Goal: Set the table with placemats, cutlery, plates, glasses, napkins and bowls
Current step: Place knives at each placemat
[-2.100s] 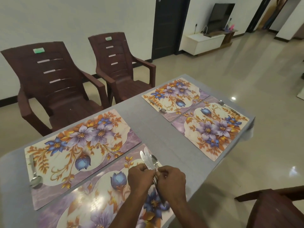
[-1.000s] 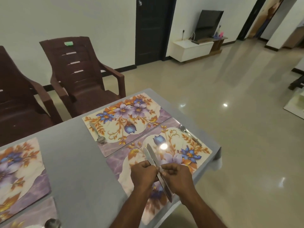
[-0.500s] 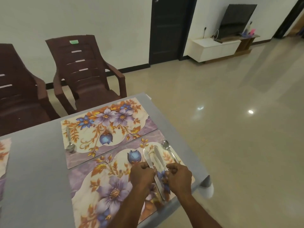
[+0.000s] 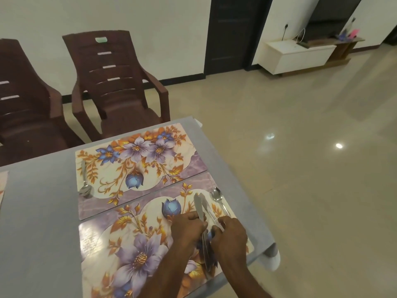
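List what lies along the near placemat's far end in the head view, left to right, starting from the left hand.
left hand → knives held in the hands → right hand, with the spoon lying just beyond it near the table edge.

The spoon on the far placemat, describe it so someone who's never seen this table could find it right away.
Start at the grey table and find the floral placemat nearest the brown chair. The spoon lies along that mat's left edge, bowl end toward the camera. Unlike the other spoon, it lies alone, far from both hands and the knives.
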